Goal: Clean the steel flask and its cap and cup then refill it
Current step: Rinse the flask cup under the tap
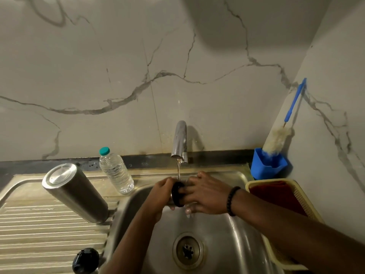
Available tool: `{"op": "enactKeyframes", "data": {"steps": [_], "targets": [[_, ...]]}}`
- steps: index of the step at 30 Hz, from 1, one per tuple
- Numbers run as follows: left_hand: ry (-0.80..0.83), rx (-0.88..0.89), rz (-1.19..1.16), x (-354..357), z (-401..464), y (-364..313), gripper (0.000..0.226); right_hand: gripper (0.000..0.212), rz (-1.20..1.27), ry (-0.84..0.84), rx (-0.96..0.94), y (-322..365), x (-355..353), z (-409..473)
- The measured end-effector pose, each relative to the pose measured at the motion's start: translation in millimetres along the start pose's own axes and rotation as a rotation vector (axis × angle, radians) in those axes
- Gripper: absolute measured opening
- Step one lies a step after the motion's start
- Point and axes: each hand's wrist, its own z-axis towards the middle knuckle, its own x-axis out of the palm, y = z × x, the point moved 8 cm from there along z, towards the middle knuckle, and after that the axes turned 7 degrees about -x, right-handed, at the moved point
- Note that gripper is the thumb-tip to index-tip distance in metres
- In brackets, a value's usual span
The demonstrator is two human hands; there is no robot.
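At the near edge of the steel sink's ribbed drainboard stands a small black cap, set aside, probably to drain or await washing. Right of it is the basin, its drain open so the water runs off. Over the basin's middle both hands meet under the stream: the left hand curls round the steel body of what looks like the flask's cup, black-rimmed and turned on its side toward the right hand, whose fingers rest on that rim with some reaching inside — seemingly rubbing it clean. Further along the drainboard, near its far left corner, the steel flask stands mouth-down, likely draining; a clear water bottle with a teal lid stands just beside it, perhaps for the refill. Along the sink's right edge lies a yellow basket holding something red. At the back, the tap runs; in the far right corner a blue holder props a bottle brush — handy for reaching inside. No writing is legible anywhere.
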Motion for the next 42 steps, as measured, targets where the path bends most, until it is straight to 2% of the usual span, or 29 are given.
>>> {"op": "enactKeyframes", "data": {"steps": [2,5,7,9,11,14,16,18,20,22,23,25,27,28,30,33,35,39,42], "targets": [[0.074,-0.115,-0.086,7,-1,14,0.037,0.036,-0.253,0.012,-0.162,-1,-1,-1],[0.123,-0.217,-0.145,14,-6,19,0.042,0.040,-0.302,-0.040,-0.316,9,-9,4],[0.156,-0.217,-0.110,15,-5,16,0.046,0.045,-0.338,-0.060,-0.258,3,-10,3],[0.120,-0.158,-0.106,11,0,9,0.045,0.052,-0.322,-0.070,-0.088,-4,-3,3],[0.029,-0.082,-0.133,6,2,3,0.040,0.052,-0.123,-0.130,0.068,0,-2,7],[-0.051,0.050,-0.035,10,-1,-1,0.031,0.054,0.601,-0.288,0.343,-12,-7,12],[-0.080,0.100,-0.066,13,-3,-4,0.036,0.055,0.893,-0.385,0.503,-20,-2,5],[-0.106,0.124,-0.099,11,-3,-8,0.040,0.047,0.845,-0.375,0.516,-16,5,6],[-0.094,0.107,-0.108,10,-2,-3,0.044,0.058,0.742,-0.293,0.539,-9,10,8],[-0.075,0.067,-0.158,11,-4,8,0.048,0.069,0.904,-0.292,0.629,-14,16,5],[-0.076,0.066,-0.182,10,-5,10,0.048,0.063,0.937,-0.327,0.654,-16,17,4],[-0.087,0.106,-0.175,10,-5,9,0.045,0.050,0.813,-0.368,0.635,-14,12,5],[-0.070,0.129,-0.164,12,-5,8,0.045,0.056,0.763,-0.344,0.611,-7,16,8],[-0.049,0.118,-0.172,14,-5,10,0.048,0.057,0.863,-0.328,0.610,-6,21,8],[-0.011,0.083,-0.197,18,-7,14,0.054,0.041,1.055,-0.419,0.642,-17,29,2],[0.017,0.008,-0.325,24,-8,16,0.054,0.033,1.099,-0.412,0.568,-15,33,-1],[0.022,-0.046,-0.381,25,-8,17,0.049,0.021,1.116,-0.466,0.572,-14,31,-1],[0.054,-0.066,-0.458,22,-9,23,0.038,0.022,1.265,-0.611,0.669,-24,31,-10],[0.156,-0.031,-0.504,21,-13,21,0.039,0.025,1.252,-0.670,0.703,-28,30,-14]]}}
